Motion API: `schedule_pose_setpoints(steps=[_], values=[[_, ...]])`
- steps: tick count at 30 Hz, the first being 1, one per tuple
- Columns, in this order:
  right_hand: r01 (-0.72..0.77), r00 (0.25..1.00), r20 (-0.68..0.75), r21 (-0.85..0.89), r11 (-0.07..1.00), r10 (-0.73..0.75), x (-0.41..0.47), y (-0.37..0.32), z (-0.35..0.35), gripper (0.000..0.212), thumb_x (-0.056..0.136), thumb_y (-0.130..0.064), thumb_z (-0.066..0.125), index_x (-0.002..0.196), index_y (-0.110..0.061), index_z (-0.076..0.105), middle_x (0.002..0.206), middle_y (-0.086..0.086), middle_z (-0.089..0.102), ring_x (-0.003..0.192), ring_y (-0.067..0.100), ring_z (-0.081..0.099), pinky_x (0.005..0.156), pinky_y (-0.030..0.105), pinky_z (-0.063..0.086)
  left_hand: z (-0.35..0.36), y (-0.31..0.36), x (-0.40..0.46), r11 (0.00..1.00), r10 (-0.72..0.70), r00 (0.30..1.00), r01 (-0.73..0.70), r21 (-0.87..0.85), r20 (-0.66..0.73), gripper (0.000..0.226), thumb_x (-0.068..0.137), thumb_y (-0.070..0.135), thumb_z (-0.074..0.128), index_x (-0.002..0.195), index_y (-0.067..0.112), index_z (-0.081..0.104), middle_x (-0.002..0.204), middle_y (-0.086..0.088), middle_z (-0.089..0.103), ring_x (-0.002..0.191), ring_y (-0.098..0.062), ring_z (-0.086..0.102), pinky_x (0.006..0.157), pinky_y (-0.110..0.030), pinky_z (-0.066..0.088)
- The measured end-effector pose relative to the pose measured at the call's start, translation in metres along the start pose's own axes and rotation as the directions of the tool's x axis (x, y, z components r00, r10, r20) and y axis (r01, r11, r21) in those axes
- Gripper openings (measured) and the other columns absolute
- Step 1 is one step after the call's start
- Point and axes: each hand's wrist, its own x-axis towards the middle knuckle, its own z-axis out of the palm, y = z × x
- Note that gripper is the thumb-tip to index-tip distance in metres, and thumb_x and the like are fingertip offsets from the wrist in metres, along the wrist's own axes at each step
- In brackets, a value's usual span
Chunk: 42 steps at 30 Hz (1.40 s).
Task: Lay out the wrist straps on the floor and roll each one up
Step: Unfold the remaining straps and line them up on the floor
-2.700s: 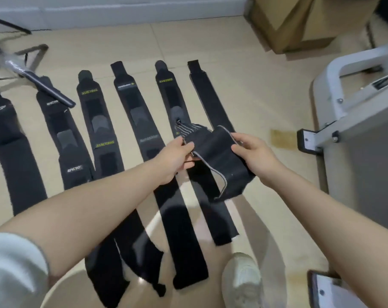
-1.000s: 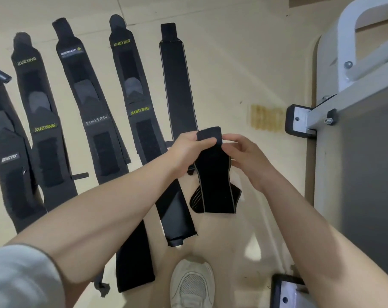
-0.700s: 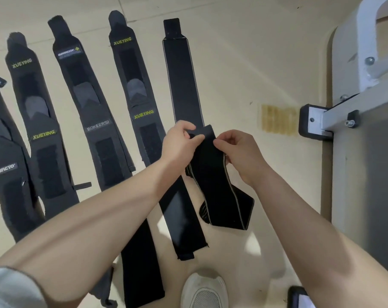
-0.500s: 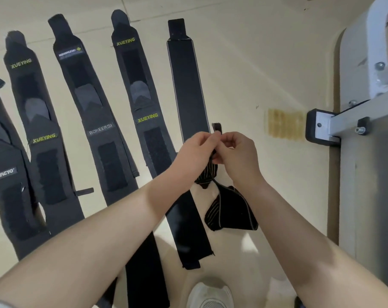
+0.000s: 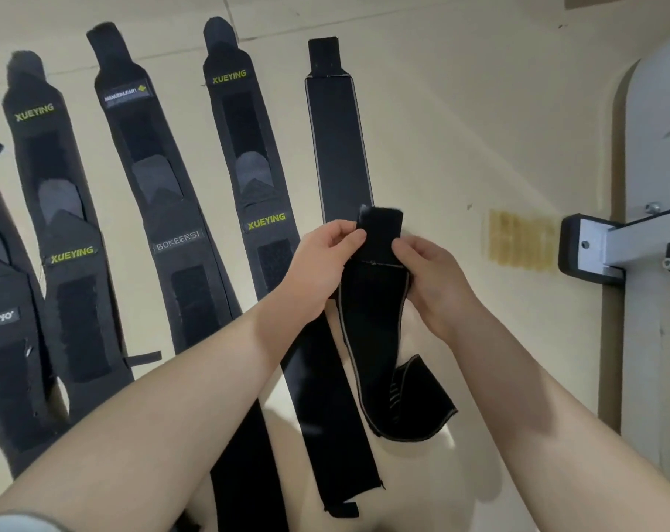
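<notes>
Strap held up by its tab, not yet laid down

Strap (image 5: 372, 320), black with pale edging, is held above the floor (image 5: 460, 120) by its narrow tab end. That tab is pinched on one side by the left hand (image 5: 322, 263) and on the other by the right hand (image 5: 429, 278), thumbs on top. Below the hands the band hangs and is doubled back on itself near its lower end, so it is twisted, not flat.

Just beside it, partly under it, a plain flat strap (image 5: 337, 155) is laid lengthwise. Further left, a row of branded straps is spread side by side, among them a XUEYING strap (image 5: 249, 147) and a BOKEERSI strap (image 5: 157, 193). A grey metal frame (image 5: 613, 240) stands to the right.

For this step to be done well, the fold should probably be shaken out first, the tab set down level with the other tabs, and the band drawn straight in the bare gap to the right, without overlap. Rolling appears not yet begun on any strap.
</notes>
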Motion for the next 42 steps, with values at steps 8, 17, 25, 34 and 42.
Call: schedule_pose_setpoints(steps=[8, 17, 25, 34, 42], values=[[0.002, 0.988, -0.148, -0.247, 0.969, -0.039, 0.043, 0.011, 0.002, 0.017, 0.098, -0.017, 0.046, 0.092, -0.014, 0.062, 0.087, 0.002, 0.063, 0.082, 0.016, 0.058, 0.076, 0.029, 0.048, -0.044, -0.030, 0.056, -0.270, 0.027, 0.917, -0.377, 0.886, 0.398, 0.091, 0.087, 0.065, 0.042, 0.151, 0.011, 0.006, 0.159, -0.009, -0.001, 0.145, -0.025, 0.002, 0.117, -0.035, 0.009], [0.139, 0.954, -0.122, -0.633, 0.761, -0.275, 0.075, 0.014, 0.006, 0.017, 0.097, -0.020, 0.048, 0.098, -0.013, 0.063, 0.087, -0.003, 0.058, 0.079, 0.012, 0.050, 0.067, 0.022, 0.035, -0.028, -0.007, 0.113, -0.256, 0.112, 0.947, -0.264, 0.930, 0.300, 0.093, 0.085, 0.068, 0.039, 0.151, 0.013, 0.002, 0.159, -0.010, -0.003, 0.145, -0.028, 0.004, 0.116, -0.039, 0.009], [0.081, 0.905, -0.230, -0.731, 0.677, -0.357, 0.109, 0.005, 0.011, 0.019, 0.098, -0.024, 0.045, 0.102, -0.015, 0.062, 0.091, -0.003, 0.058, 0.078, 0.014, 0.049, 0.060, 0.020, 0.032, -0.042, -0.005, 0.123, -0.300, 0.117, 0.922, -0.322, 0.898, 0.370, 0.089, 0.087, 0.066, 0.038, 0.151, 0.016, 0.001, 0.159, -0.007, -0.003, 0.145, -0.027, 0.005, 0.116, -0.039, 0.012], [-0.053, 0.891, -0.299, -0.816, 0.575, -0.342, 0.113, 0.002, 0.018, 0.025, 0.096, -0.035, 0.049, 0.102, -0.012, 0.057, 0.099, 0.006, 0.061, 0.081, 0.024, 0.053, 0.066, 0.031, 0.037, -0.019, -0.022, 0.064, 0.046, 0.188, 0.795, -0.593, 0.804, 0.576, 0.049, 0.099, 0.035, 0.028, 0.131, 0.007, 0.052, 0.146, -0.013, 0.040, 0.137, -0.028, 0.033, 0.112, -0.036, 0.020], [0.083, 0.996, 0.030, -0.498, 0.863, -0.079, 0.061, 0.002, -0.018, 0.010, 0.088, -0.031, 0.063, 0.079, -0.028, 0.060, 0.079, -0.009, 0.065, 0.072, 0.005, 0.062, 0.060, 0.019, 0.046, -0.003, -0.032, 0.049, 0.063, 0.065, 0.927, -0.373, 0.926, 0.369, 0.054, 0.100, 0.046, 0.020, 0.143, 0.017, 0.035, 0.159, 0.003, 0.009, 0.146, -0.019, 0.009, 0.117, -0.036, 0.010]])
